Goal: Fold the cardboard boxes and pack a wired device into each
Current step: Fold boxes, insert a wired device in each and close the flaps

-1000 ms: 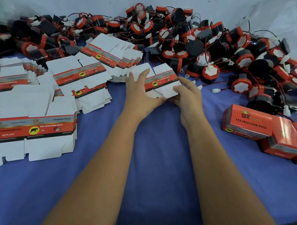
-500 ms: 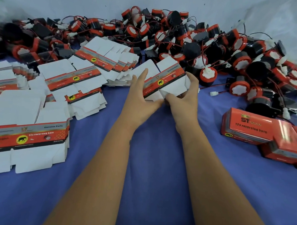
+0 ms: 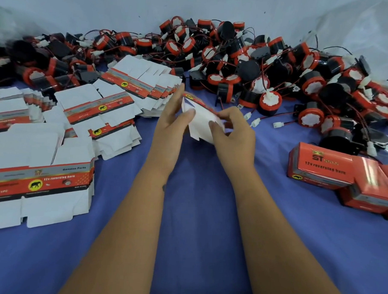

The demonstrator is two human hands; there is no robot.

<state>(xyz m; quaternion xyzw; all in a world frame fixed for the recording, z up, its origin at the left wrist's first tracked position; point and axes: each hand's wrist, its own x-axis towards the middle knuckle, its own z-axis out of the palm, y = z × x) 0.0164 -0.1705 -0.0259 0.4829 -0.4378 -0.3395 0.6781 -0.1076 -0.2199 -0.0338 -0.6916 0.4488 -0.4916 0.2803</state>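
Both hands, left hand and right hand, pinched one half-opened box blank at frame centre, its long axis running upper left to lower right between them.

Box blank now lifted, half-opened between both hands.

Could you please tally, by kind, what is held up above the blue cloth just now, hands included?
Hands: 2, left hand and right hand
Cardboard box, part-folded, held by both: 1
Total: 3
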